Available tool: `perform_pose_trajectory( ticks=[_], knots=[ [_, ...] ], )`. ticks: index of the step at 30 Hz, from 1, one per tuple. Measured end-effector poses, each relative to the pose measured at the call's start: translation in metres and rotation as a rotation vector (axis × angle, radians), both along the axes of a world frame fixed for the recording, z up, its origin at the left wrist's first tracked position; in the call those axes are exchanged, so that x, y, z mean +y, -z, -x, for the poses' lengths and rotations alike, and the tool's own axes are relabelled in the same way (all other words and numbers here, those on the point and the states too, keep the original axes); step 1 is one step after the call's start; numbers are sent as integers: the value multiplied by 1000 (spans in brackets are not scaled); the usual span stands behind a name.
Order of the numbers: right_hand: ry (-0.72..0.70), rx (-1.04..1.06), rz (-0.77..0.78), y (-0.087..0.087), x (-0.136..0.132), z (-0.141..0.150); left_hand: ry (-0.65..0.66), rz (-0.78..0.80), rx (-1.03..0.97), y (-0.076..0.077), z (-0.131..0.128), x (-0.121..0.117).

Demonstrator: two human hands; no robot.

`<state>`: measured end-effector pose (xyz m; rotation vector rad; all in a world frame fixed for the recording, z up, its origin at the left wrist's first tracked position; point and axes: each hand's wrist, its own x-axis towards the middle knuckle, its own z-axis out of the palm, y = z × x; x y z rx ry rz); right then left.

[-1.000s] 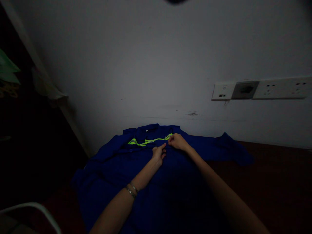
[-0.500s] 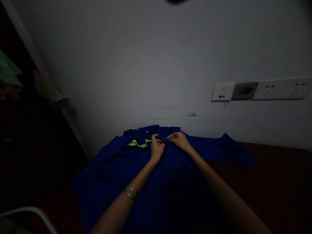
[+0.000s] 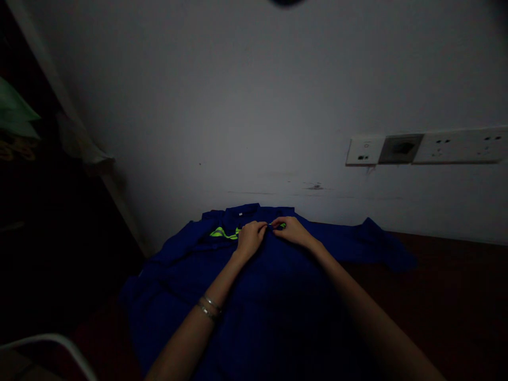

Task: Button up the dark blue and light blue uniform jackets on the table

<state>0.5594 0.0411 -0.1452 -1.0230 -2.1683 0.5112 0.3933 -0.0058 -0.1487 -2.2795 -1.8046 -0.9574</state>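
Note:
A dark blue work jacket with yellow-green reflective strips lies spread out, its collar toward the wall. My left hand is closed over the upper front of it, thumb and fingers pinching the cloth near the strip. Close beside it on the right, my right hand pinches the front edge at the same spot. The fingertips of both hands almost meet there. Whether a button or other fastener lies between them is too small and dark to see. One jacket sleeve stretches out to the right.
Behind the jacket rises a white wall with a row of sockets at the right. The jacket rests on a dark reddish surface. A pale curved bar stands at the lower left, and light green cloth hangs at far left.
My left hand's fingers, raised and spread a moment ago, have closed down onto the cloth. My right hand has shifted slightly and still pinches the front edge.

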Motion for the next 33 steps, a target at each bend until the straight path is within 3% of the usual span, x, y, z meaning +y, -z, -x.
perform_pose_trajectory(
  ticks=[4,10,16,22,33],
  knots=[
    [-57,-58,-50,6,3,1,-41,1,15,-2,0,-2],
    [-112,-60,-69,8,4,1,12,-39,-68,3,0,4],
    [-21,34,14,11,7,-1,138,-34,-213,7,2,10],
    [40,198,191,22,17,-3,184,31,-129,10,3,10],
    [14,237,235,23,18,-1,143,-156,-24,21,-7,2]
  ],
)
